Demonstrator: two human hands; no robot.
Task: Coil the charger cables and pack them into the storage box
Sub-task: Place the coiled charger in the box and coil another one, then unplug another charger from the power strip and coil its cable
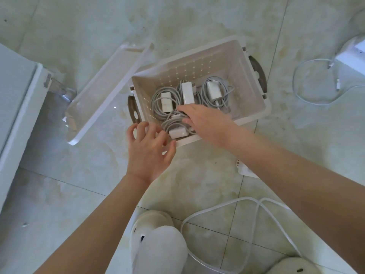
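Note:
A white perforated storage box [254, 99] stands open on the tiled floor. Inside lie several coiled grey cables with white charger bricks: one at the left [166, 101], one in the middle [187, 91], one at the right [214, 91], and one at the near wall [177, 132]. My right hand [205, 121] reaches into the box, fingers straight, resting on the near coil. My left hand [148, 149] hovers at the box's near left corner with fingers spread and loosely curled, holding nothing.
The box lid [106, 91] lies to the left of the box. A loose white cable [308, 86] lies at the right by a white object [351, 54]. Another loose cable [254, 224] loops near my white shoes [158, 244]. A white panel [17, 99] stands at the far left.

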